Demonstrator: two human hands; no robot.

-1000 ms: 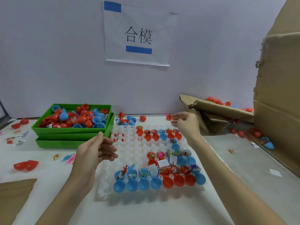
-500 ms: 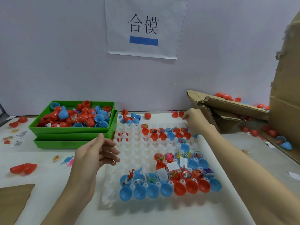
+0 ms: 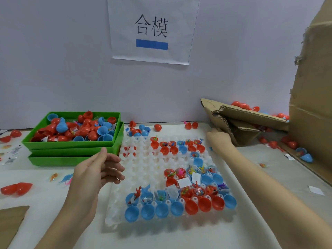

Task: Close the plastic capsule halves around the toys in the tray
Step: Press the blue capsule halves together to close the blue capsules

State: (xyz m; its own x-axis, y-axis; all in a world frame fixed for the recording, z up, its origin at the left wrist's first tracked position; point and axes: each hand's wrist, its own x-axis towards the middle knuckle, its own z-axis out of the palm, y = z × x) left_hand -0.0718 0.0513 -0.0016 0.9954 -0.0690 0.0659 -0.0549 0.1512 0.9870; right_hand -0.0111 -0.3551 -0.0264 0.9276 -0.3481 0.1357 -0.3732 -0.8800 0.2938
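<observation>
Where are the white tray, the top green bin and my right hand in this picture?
white tray (image 3: 143, 164), head view, bare empty cells at its middle.
top green bin (image 3: 71, 145), head view, its front wall.
right hand (image 3: 218, 139), head view, back of the hand.

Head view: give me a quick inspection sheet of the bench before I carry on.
Surface: white table, partly bare.
Job's things: white tray holds open blue and red capsule halves with toys, mostly near and far right rows; none visibly closed there.
Clutter: green bins full of halves; loose red capsules on the table at left; paper slips.
Hands: left hand hovers beside the tray, holding nothing; right hand at the tray's far right corner, fingers hidden.
Cables: nothing seen.
Surroundings: torn cardboard boxes right; wall sign.
</observation>
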